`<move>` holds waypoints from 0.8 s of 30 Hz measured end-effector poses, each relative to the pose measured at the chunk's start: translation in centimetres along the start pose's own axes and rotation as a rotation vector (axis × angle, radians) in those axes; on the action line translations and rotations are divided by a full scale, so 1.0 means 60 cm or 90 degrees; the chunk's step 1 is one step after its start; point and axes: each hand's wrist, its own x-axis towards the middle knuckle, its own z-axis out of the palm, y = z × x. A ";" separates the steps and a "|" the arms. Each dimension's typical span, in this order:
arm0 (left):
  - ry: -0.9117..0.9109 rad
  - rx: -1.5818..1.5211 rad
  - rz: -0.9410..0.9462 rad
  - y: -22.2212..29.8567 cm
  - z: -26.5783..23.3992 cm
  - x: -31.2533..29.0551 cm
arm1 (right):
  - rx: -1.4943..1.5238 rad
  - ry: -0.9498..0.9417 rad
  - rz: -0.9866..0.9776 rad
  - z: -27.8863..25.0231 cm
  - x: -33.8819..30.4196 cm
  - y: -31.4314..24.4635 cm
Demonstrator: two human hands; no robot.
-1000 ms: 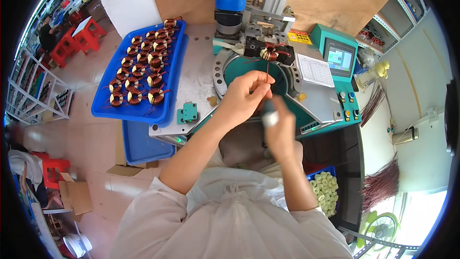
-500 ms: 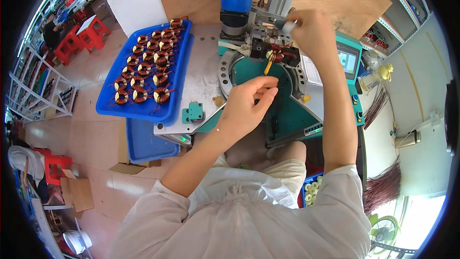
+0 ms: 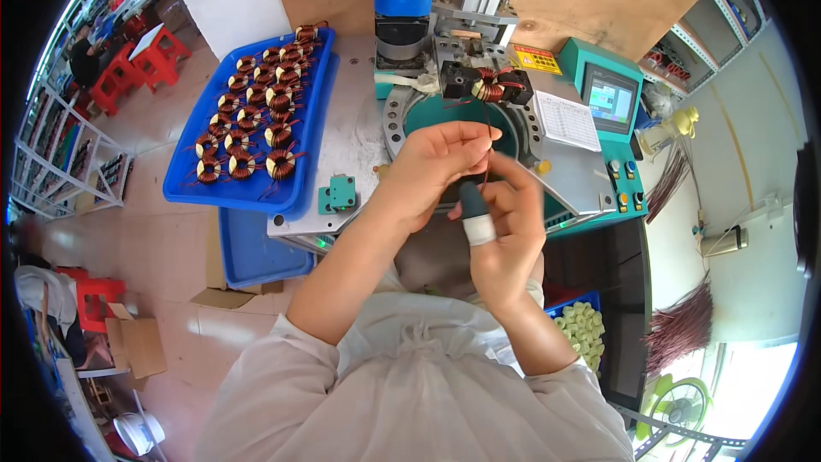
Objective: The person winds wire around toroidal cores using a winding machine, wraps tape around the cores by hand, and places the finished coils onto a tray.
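Observation:
A toroidal coil [image 3: 490, 85] wound with dark red copper wire sits between the black jaws of the winding machine [image 3: 460, 81]. From it a wire [image 3: 488, 115] hangs down toward my hands. My left hand [image 3: 432, 173] is closed in a pinch, thumb and forefinger together on the wire. Just right of and below it, my right hand [image 3: 505, 227] has curled fingers meeting at the same wire, slightly blurred. Its thumb wears a dark cap with white tape [image 3: 477, 216]. The exact grip inside the fingers is partly hidden.
A blue tray [image 3: 295, 191] of several finished coils stands at the left. A small green block [image 3: 341, 194] rests on the metal table [image 3: 346, 133]. To the right are a paper sheet [image 3: 568, 122] and a green control panel with a screen [image 3: 609, 96]. Pale rings fill a bin [image 3: 581, 331] below.
My right hand has come down from the machine's top to meet my left hand. The yellow stick-like thing between the coil and my left hand no longer shows. My view has shifted slightly.

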 end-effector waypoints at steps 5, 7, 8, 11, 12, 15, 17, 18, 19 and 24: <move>-0.037 -0.032 0.088 0.011 0.012 -0.002 | -0.194 -0.041 -0.174 -0.036 0.077 -0.056; -0.027 0.042 0.114 0.023 0.006 -0.010 | -0.314 0.009 -0.193 -0.036 0.139 -0.092; -0.037 0.083 0.116 0.024 0.008 -0.010 | -0.412 0.028 -0.239 -0.042 0.178 -0.106; -0.017 0.194 0.115 0.006 0.022 -0.007 | -0.518 -0.075 -0.219 -0.064 0.317 -0.074; -0.019 0.195 0.116 -0.003 0.024 -0.005 | -0.578 -0.129 -0.211 -0.063 0.349 -0.058; 0.013 0.190 0.168 -0.027 0.022 0.002 | -0.514 -0.175 -0.326 -0.061 0.379 -0.036; 0.128 0.401 0.236 -0.038 0.011 0.001 | -0.514 -0.201 -0.361 -0.053 0.326 -0.048; 0.132 0.401 0.235 -0.050 0.008 0.006 | -0.517 -0.107 -0.429 -0.054 0.298 -0.033; 0.201 0.497 0.302 -0.063 0.007 0.017 | -0.443 -0.019 -0.410 -0.052 0.262 -0.031; 0.135 0.590 0.245 -0.064 -0.015 0.039 | -0.168 0.087 -0.079 -0.038 0.083 0.109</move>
